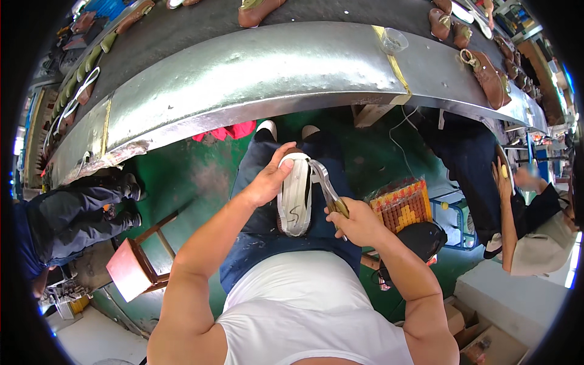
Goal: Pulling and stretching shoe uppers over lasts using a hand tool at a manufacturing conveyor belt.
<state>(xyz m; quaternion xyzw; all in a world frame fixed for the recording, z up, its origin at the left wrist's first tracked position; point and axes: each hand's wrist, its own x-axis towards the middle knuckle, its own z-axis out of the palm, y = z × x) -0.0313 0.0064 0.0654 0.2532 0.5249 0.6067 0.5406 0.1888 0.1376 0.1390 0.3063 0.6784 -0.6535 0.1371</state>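
A shoe upper on its last (294,198) lies bottom up over my lap, with a pale sole side and a dark handwritten mark near the heel. Its toe end is gripped by my left hand (271,177), thumb across the pale bottom. My right hand (359,222) is closed round the handles of metal pliers (329,190). The pliers' head meets the right edge of the shoe near the toe; whether the jaws pinch the material I cannot make out.
A metal-edged conveyor bench (243,67) curves ahead, carrying brown shoes (488,78) and a clear cup (394,41). At left stand a stool (132,269) and a person's legs (85,207). A woven seat mat (401,205) and another person (535,231) are at right.
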